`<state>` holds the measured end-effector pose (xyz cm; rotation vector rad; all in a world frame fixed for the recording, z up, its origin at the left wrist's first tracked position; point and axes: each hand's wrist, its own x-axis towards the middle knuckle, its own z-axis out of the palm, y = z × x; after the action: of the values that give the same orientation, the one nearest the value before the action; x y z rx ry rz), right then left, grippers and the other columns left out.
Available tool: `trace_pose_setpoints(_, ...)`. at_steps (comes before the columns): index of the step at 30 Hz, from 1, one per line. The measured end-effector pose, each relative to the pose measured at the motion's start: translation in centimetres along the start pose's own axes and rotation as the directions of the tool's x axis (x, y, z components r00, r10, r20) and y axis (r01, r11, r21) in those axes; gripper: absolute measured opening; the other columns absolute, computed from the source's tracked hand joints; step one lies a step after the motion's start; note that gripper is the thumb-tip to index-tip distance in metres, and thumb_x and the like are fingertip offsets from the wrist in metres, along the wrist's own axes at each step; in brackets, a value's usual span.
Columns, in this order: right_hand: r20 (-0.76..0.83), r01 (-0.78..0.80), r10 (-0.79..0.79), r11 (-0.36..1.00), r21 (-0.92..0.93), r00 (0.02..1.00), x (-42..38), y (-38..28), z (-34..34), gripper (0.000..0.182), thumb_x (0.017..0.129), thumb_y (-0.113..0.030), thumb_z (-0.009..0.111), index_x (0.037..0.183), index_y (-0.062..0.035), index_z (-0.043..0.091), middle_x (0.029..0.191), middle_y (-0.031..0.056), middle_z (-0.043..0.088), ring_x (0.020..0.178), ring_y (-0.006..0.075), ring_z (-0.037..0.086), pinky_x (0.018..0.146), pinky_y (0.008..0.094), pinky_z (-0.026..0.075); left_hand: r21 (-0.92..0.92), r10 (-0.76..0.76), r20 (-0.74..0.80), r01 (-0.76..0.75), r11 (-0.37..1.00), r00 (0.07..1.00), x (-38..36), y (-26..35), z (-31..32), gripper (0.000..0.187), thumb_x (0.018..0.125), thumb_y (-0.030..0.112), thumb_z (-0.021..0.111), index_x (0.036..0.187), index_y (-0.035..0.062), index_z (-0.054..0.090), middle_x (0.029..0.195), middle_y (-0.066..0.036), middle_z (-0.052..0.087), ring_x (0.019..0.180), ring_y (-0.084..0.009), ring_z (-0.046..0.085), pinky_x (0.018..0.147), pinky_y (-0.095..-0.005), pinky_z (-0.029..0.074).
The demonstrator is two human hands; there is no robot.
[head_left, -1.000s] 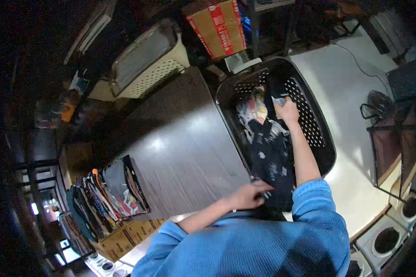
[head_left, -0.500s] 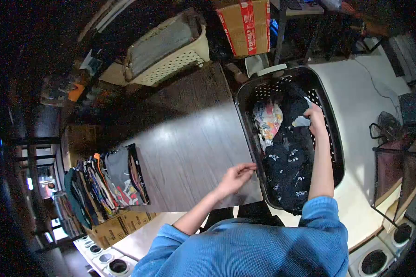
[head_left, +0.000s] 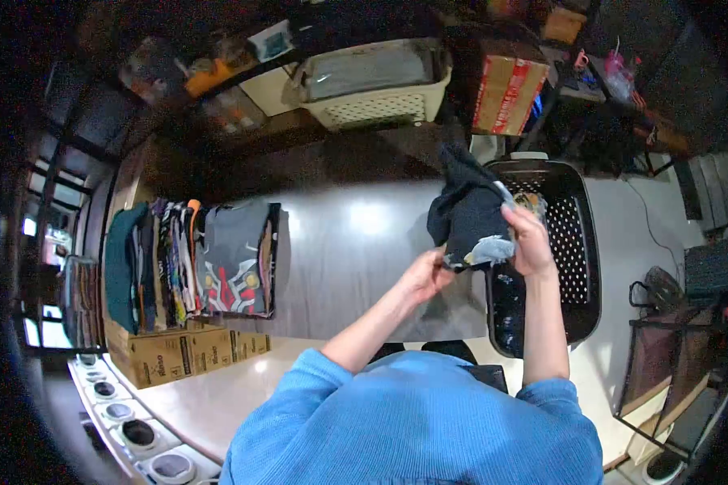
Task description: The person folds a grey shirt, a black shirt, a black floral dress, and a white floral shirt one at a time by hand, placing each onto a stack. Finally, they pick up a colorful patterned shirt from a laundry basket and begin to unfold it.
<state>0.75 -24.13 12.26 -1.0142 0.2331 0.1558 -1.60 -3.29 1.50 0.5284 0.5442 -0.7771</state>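
A dark garment (head_left: pixel 471 218) with a pale, yellowish patch hangs bunched between my two hands, above the table's right edge. My left hand (head_left: pixel 429 275) is closed on its lower left corner. On the right side, my right hand (head_left: pixel 527 239) grips it beside the pale patch. Under and to the right of my right hand stands a black laundry basket (head_left: pixel 594 250) with perforated walls. Inside it lie a dark patterned cloth (head_left: pixel 506 311) and a light printed cloth, partly hidden by the held garment.
Folded clothes (head_left: pixel 234 250) stand in a row on the left of the dark table (head_left: pixel 348 283). Cardboard boxes (head_left: pixel 170 356) are below them. Behind the table are a cream basket (head_left: pixel 372 109) and a box with red tape (head_left: pixel 510 93). Washing machines (head_left: pixel 137 435) line the lower left.
The dark garment has come up out of the black basket and over the table edge. My left hand has taken hold of it. The view has turned toward the left.
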Motion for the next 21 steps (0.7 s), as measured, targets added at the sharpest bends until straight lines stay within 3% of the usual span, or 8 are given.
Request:
trace_pose_setpoints(2,-0.009,0.055,-0.055,0.998,0.014,0.998,-1.9,-2.7,4.7,0.02,0.094,-0.019,0.058,0.105,-0.0032,0.065,0.1,0.0038,0.068,0.091,0.0143,0.065,0.079,0.0296,0.051,-0.017,0.148,0.164,-0.148,0.989,0.975,-3.1,3.9,-3.5,0.021,0.096,0.025,0.06,0.104,0.0053,0.058,0.073,0.002,0.053,0.053,-0.0046,0.044,0.047,-0.0172,0.036)
trace_pose_setpoints(4,-0.023,0.029,-0.028,0.999,0.038,0.999,-2.0,-2.6,5.1,0.021,0.095,-0.023,0.059,0.105,-0.006,0.065,0.095,0.0029,0.069,0.08,0.0154,0.067,0.069,0.0304,0.055,0.106,0.354,0.097,-0.364,0.925,0.93,-8.4,7.6,-4.6,0.015,0.094,0.018,0.061,0.103,0.0057,0.059,0.067,0.006,0.049,0.05,-0.0014,0.037,0.045,-0.0162,0.027)
trace_pose_setpoints(6,-0.141,0.043,-0.033,0.997,0.071,0.989,-1.2,-0.1,3.4,0.022,0.096,-0.027,0.057,0.105,-0.0083,0.062,0.09,0.0039,0.069,0.072,0.0175,0.069,0.061,0.0336,0.057,0.271,0.5,0.001,-0.482,0.833,0.866,-11.4,11.1,-10.5,0.016,0.094,0.017,0.061,0.105,0.0055,0.059,0.07,0.005,0.051,0.053,-0.0027,0.04,0.047,-0.0174,0.031)
trace_pose_setpoints(8,-0.08,-0.045,0.044,0.999,-0.008,0.996,-1.1,2.4,2.3,0.019,0.096,-0.027,0.056,0.102,-0.0089,0.061,0.086,0.0036,0.068,0.071,0.0177,0.068,0.06,0.0337,0.056,0.203,0.59,-0.217,-0.555,0.806,0.778,-14.1,12.1,-15.3,0.017,0.095,0.018,0.059,0.106,0.0061,0.057,0.073,0.004,0.052,0.054,-0.0043,0.04,0.05,-0.0191,0.031)
trace_pose_setpoints(12,-0.167,-0.067,0.003,0.922,-0.382,0.986,-0.1,7.4,4.4,0.023,0.097,-0.029,0.056,0.097,-0.0062,0.059,0.081,-0.0008,0.063,0.079,0.0139,0.063,0.063,0.0279,0.05,0.246,0.518,-0.242,-0.465,0.85,0.82,-18.9,12.1,-20.7,0.025,0.095,0.023,0.058,0.112,0.0037,0.058,0.091,-0.003,0.061,0.074,-0.0096,0.057,0.064,-0.0236,0.046)
trace_pose_setpoints(14,-0.103,0.075,-0.229,0.654,-0.753,0.968,0.1,8.9,8.5,0.028,0.097,-0.028,0.054,0.101,-0.001,0.061,0.09,-0.0014,0.06,0.074,0.0146,0.057,0.063,0.0315,0.049,0.3,0.461,-0.176,-0.398,0.867,0.87,-19.8,11.8,-20.6,0.031,0.096,0.027,0.057,0.116,0.0037,0.056,0.1,-0.007,0.064,0.083,-0.0132,0.061,0.071,-0.026,0.05)
trace_pose_setpoints(18,0.38,0.372,0.167,0.078,-0.925,0.91,-1.5,9.9,19.9,0.033,0.097,-0.028,0.05,0.088,0.0009,0.062,0.072,0.0168,0.063,0.067,0.026,0.062,0.064,0.0399,0.049,0.356,0.436,-0.069,-0.386,0.851,0.897,-19.9,12.4,-15.7,0.055,0.096,0.046,0.052,0.128,0.0018,0.051,0.122,-0.015,0.06,0.104,-0.0251,0.063,0.089,-0.0379,0.051)
trace_pose_setpoints(21,0.525,0.546,0.451,0.095,-0.832,0.722,-6.7,11.7,26.8,0.035,0.097,-0.03,0.047,0.089,0.0007,0.063,0.083,0.026,0.064,0.078,0.039,0.064,0.068,0.0451,0.049,0.239,0.354,0.003,-0.344,0.908,0.935,-18.6,13.9,-14.7,0.055,0.095,0.051,0.051,0.122,0.0032,0.057,0.115,-0.013,0.064,0.102,-0.0227,0.064,0.083,-0.0372,0.053)
